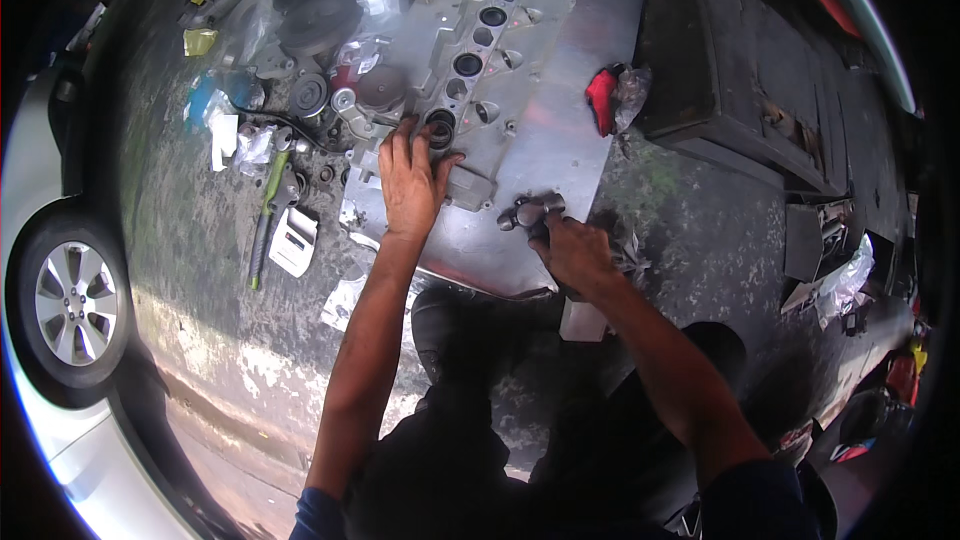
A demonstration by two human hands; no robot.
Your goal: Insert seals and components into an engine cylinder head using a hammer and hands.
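Note:
A pale grey engine valve cover (478,110) lies on a metal sheet (590,10), with a row of round openings ringed by dark seals. My left hand (408,185) rests over its near end, fingers stretched out and thumb spread. Beside those fingertips is a dark ring (440,129) at the nearest opening; whether they touch it I cannot tell. To the right, my right hand (580,252) is closed around a dark metal, hammer-like tool (532,211) with blunt, rounded ends. It is held over the sheet's near right part; its handle is mostly hidden by the hand.
Pulleys (309,95) and small engine parts lie left of the cover, near a green and black long-handled tool (268,215) and a white box (293,242). A red item (602,100) sits on the right. Beyond stands a dark cabinet (740,80); a car wheel (72,302) is far left.

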